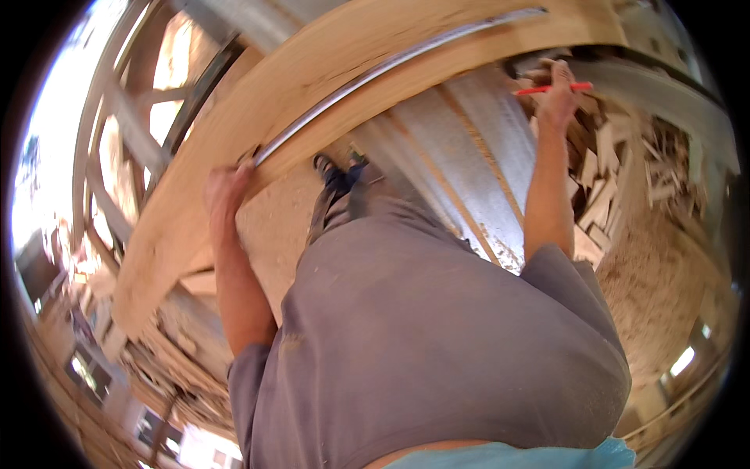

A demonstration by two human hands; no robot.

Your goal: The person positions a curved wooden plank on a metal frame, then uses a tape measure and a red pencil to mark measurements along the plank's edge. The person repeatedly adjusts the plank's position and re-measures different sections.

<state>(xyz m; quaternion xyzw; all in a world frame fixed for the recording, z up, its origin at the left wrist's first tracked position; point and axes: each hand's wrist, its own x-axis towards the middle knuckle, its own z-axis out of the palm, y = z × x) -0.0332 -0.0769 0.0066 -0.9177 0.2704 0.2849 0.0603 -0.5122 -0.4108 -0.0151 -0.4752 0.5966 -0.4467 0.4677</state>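
A long, wide wooden board [312,64] stretches across in front of me. The silvery strip of a tape measure [391,64] lies along it, running from my left hand up to the board's far right part. My left hand [226,187] is closed at the near left end of the strip, on the board's edge. A small dark part shows at its fingertips, but the rest of what it grips is hidden. My right hand [558,94] is at the board's right near edge, its fingers curled, with a red pencil [539,90] held crosswise in it.
Under the board, a grey metal surface [422,148] with brownish strips slopes toward my legs. Wood offcuts [601,172] are heaped at the right, beside sawdust [648,289]. More wood scraps [172,359] lie at the lower left. A metal frame [125,117] stands behind the board's left part.
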